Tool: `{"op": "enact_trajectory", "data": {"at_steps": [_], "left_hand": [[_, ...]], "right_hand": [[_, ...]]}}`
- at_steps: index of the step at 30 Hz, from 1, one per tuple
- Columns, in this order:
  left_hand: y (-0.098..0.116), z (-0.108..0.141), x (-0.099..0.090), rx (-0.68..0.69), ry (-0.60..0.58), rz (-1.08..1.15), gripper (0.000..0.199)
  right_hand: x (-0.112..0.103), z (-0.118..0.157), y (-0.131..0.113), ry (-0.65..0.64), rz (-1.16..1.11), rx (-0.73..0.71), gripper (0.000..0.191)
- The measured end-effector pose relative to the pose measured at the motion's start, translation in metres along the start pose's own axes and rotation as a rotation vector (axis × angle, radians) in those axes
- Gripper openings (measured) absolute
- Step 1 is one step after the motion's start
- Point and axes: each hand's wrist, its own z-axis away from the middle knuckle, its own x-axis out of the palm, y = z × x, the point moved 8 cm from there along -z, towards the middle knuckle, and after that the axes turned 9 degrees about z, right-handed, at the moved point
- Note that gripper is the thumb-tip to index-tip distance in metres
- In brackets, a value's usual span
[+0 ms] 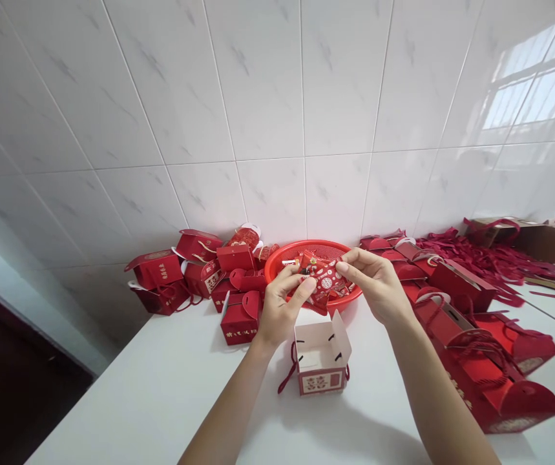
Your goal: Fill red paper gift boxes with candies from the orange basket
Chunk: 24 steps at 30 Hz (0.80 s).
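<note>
Above a red plastic basket [277, 258], my left hand [284, 303] pinches the left side of a red candy packet [326, 283] with white dots and a round white emblem. The fingertips of my right hand [371, 281] close on the packet's upper right edge. More red wrapped pieces lie in the basket, partly hidden behind the packet and hands. Below my hands an open small box [322, 381] stands on the white table, its white inside showing and nothing visible in it. Dark red cords hang at its sides.
Several red boxes [242, 316] stand left of the basket, and more red boxes [495, 387] at the right. Behind those lie a heap of dark red ribbons [456, 252] and an open cardboard box [524, 239]. A tiled wall [267, 187] rises behind the white table [161, 387].
</note>
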Motion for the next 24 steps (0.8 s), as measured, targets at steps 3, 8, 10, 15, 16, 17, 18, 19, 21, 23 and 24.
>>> {"op": "enact_trajectory", "data": {"at_steps": [3,8,10,15,16,17,18,19,21,23,24], "left_hand": [[0.001,0.001,0.0,-0.002,-0.009,-0.04,0.037],[0.006,0.002,0.0,0.035,-0.009,-0.074,0.035],[0.006,0.002,0.0,0.038,-0.006,-0.064,0.035],[0.003,0.001,0.0,0.027,0.013,-0.043,0.035],[0.003,0.001,-0.001,0.024,0.018,-0.038,0.036],[0.002,0.0,-0.002,0.021,0.023,-0.033,0.036],[0.002,-0.001,-0.003,0.019,0.033,-0.032,0.035],[0.001,-0.002,-0.006,0.019,0.046,-0.036,0.033],[0.002,-0.004,-0.015,0.028,0.095,-0.067,0.027],[0.003,-0.006,-0.025,0.04,0.155,-0.119,0.019],[0.003,-0.007,-0.03,0.045,0.18,-0.142,0.017]], "right_hand": [[0.003,0.001,-0.003,-0.02,0.003,-0.003,0.03],[0.004,0.001,-0.005,-0.026,-0.002,-0.006,0.029],[0.005,0.001,-0.004,-0.033,-0.022,-0.005,0.029],[0.004,0.0,-0.002,-0.02,-0.021,-0.008,0.029],[0.003,0.0,-0.002,-0.006,-0.009,-0.011,0.029],[0.001,0.0,-0.003,0.014,0.006,-0.017,0.029],[-0.003,0.0,-0.004,0.039,0.024,-0.029,0.029],[-0.007,0.0,-0.006,0.068,0.045,-0.047,0.028],[-0.015,0.001,-0.011,0.12,0.106,-0.09,0.026],[-0.017,0.001,-0.014,0.113,0.203,-0.114,0.024],[-0.015,0.001,-0.014,0.069,0.267,-0.114,0.023]]}}
